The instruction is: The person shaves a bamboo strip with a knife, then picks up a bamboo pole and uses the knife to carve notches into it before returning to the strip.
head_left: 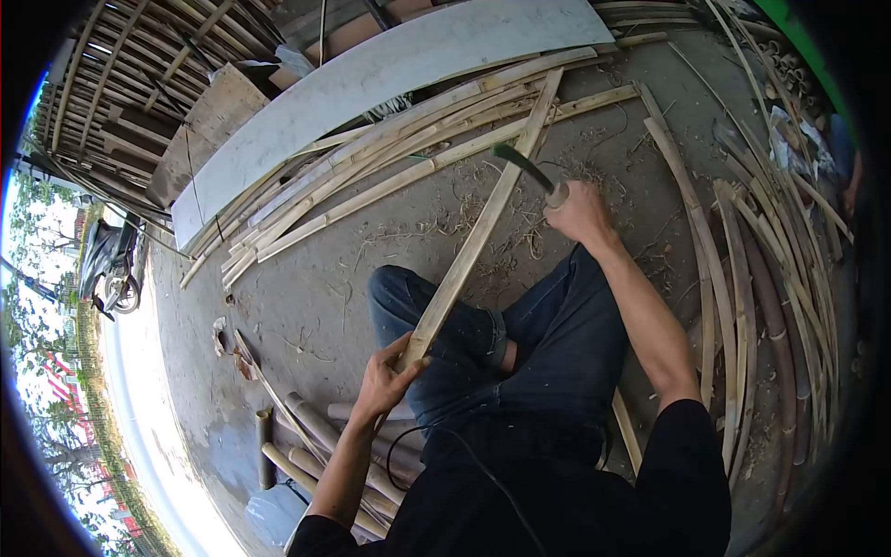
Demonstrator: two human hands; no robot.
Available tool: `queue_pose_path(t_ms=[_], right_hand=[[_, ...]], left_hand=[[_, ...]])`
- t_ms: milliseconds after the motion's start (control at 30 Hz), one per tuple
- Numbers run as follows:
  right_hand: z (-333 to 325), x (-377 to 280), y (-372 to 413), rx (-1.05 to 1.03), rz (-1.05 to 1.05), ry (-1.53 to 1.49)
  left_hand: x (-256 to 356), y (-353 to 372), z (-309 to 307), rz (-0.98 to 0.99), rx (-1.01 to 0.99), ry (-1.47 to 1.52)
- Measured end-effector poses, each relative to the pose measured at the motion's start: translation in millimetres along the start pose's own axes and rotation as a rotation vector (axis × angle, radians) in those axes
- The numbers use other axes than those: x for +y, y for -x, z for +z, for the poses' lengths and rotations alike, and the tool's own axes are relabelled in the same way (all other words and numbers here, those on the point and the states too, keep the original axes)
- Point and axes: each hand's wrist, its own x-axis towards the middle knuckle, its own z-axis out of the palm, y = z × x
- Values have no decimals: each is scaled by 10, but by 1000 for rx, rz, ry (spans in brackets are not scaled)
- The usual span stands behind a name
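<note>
Strip work in hand, looks like shaving or trimming bamboo with a blade. Left hand [388,376] is clamped on the near end of the strip [473,241]; right hand [577,212] is closed round the handle of the knife [529,167]. Hands well apart, right one farther out. The strip runs from the left hand across the bent left leg [401,302], slanting out past the left side of the right hand, its far end over the loose strips [429,167] beyond both hands. Blade crosses above the strip, just left of the right hand; can't tell if it touches.

Shavings [529,243] lie on the floor [306,302] just beside and below the right hand. More bamboo [707,251] is to the right of the right hand; poles [320,427] lie near the left hand, on its outer side.

Judging mid-job: strip is in place, tool is at it. Next move seems to call for a firm left grip, the edge laid flat at a shallow angle, and a controlled stroke clear of leg and left fingers. Too steep could gouge it.
</note>
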Motion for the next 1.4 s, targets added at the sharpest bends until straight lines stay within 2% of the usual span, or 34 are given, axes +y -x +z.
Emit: queue_pose_path(t_ms=[67,133,200,267,333,367,433,467,533,600,633,667,700,733,767,833,867,900,933,967,1000,1067,1133,1167,1200,1267,1300,1333,1400], right_hand=[[-116,-443,496,-152,-204,-13],[-27,-627,891,-361,-399,120],[169,-436,709,-304,-302,98],[252,7,157,-187,-1,100],[317,475,-254,-34,278,77],[296,542,-224,-37,272,71],[279,514,-169,-93,277,-352],[309,402,-64,-115,264,-350],[358,39,212,-22,-62,-310],[434,-375,416,56,-449,-420],[449,-593,450,77,-586,-364],[462,-817,483,103,-721,-310],[466,-1057,508,97,-786,-322],[482,-1291,505,97,-850,-338],[530,-1511,481,103,-861,-342],[586,-1898,413,167,-971,-469],[527,-2041,393,174,-982,-477],[431,-2187,375,116,-873,-468],[371,-2290,343,54,-764,-458],[374,-2350,278,162,-770,-522],[364,-2396,215,166,-780,-533],[318,-2447,115,191,-609,-776],[225,-2415,56,274,-564,-875],[280,-2338,-22,278,-537,-872],[288,-2294,-74,283,-510,-869],[212,-2263,-106,346,-482,-898],[196,-2232,-129,335,-479,-901],[193,-2199,-130,316,-474,-898],[202,-2168,-100,278,-488,-869]], left_hand=[[1,64,16,27,8,-57],[-46,70,62,49,35,-28],[-64,70,33,75,64,-1],[-50,85,-110,-28,83,-194],[-138,194,-308,-119,31,-168],[-178,276,-420,-94,51,-228],[-145,343,-727,-87,73,-335],[-91,394,-885,-123,65,-371],[83,418,-1186,-55,98,-544],[469,350,-1437,-42,101,-657],[781,311,-1530,-105,60,-752],[884,277,-1664,-29,103,-813],[1195,243,-1741,-64,78,-852],[1325,192,-1900,43,59,-948],[1718,186,-1898,-86,23,-1003],[2191,100,-2070,-37,-28,-1227],[2378,102,-2101,5,112,-1377],[2760,96,-2004,-139,128,-1483],[2905,45,-2110,-90,178,-1483],[3001,51,-2180,206,208,-1577],[3207,129,-2045,93,357,-1570],[3080,42,-2381,679,633,-1796],[3258,163,-1961,1064,980,-1934],[3204,208,-1904,1110,1145,-1719],[3160,151,-1806,1366,1374,-1459],[2821,-211,-1947,1289,1484,-566],[2806,-372,-1913,1131,1347,-237],[2816,-494,-1924,1054,1085,60],[2915,-801,-1973,1166,774,359]])
